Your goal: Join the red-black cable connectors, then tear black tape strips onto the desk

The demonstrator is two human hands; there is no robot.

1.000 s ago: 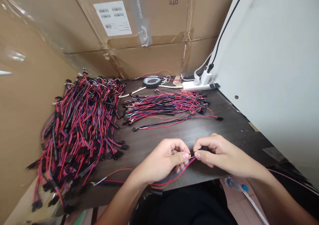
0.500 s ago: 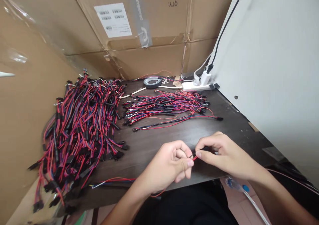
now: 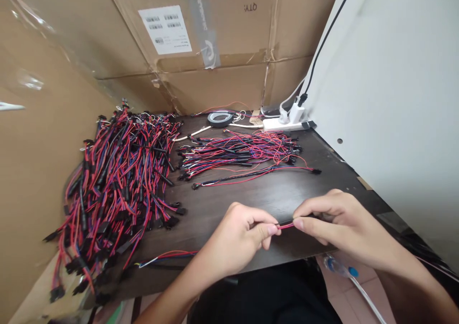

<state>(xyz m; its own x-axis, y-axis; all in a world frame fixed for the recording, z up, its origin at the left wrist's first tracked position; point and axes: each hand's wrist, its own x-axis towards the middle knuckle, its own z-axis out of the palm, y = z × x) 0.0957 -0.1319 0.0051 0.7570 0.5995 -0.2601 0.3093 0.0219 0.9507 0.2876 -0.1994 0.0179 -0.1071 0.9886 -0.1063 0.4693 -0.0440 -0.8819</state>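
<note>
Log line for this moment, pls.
left hand: pinches wires | right hand: pinches same wires | wire pile: on table, left

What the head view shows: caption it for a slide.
Left hand and right hand pinch red and black wires at a table heaped with wire harnesses.

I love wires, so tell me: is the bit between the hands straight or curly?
Straight: the wires run without curls from the left hand to the right hand.
</note>
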